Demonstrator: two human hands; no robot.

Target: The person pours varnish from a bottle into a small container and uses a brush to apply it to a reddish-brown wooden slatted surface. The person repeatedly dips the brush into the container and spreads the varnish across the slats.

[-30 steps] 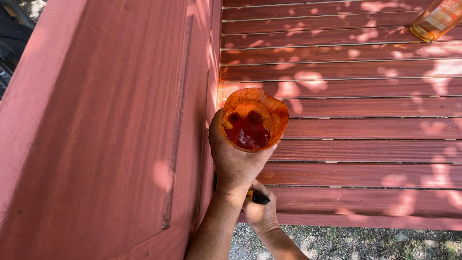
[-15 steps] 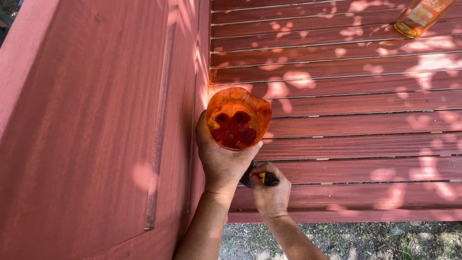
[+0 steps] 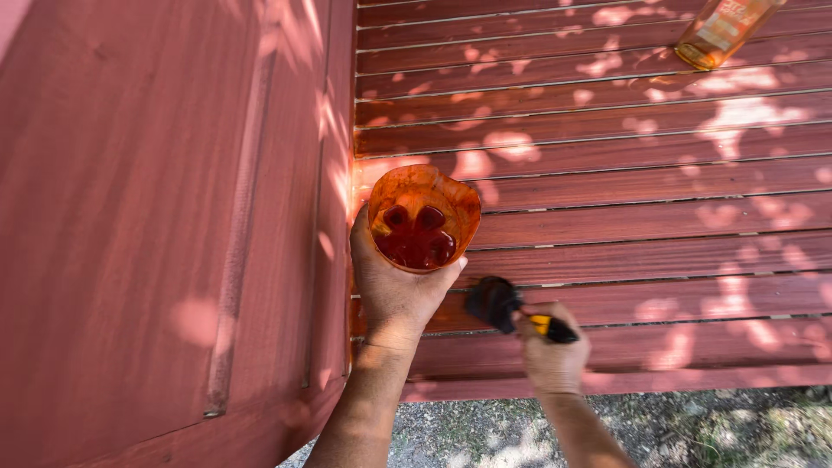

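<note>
My left hand (image 3: 394,290) grips an orange cut-off plastic bottle bottom (image 3: 423,217) that holds dark red stain. It is held above the red-brown wooden deck boards (image 3: 624,182), close to the red wall (image 3: 156,217). My right hand (image 3: 552,355) is closed on a paintbrush (image 3: 507,308) with a yellow and black handle. Its dark bristle head points left and lies on or just above a deck board near the front edge, just to the right of my left wrist.
An orange plastic bottle (image 3: 724,30) lies on the deck at the far right corner. The deck's front edge drops to gravel and grass (image 3: 693,429). The wall panel with a vertical trim strip (image 3: 238,234) fills the left half.
My right hand has moved to the right and come out from behind my left forearm, and the brush head now shows. The cup has stayed almost in place as the view shifted.
</note>
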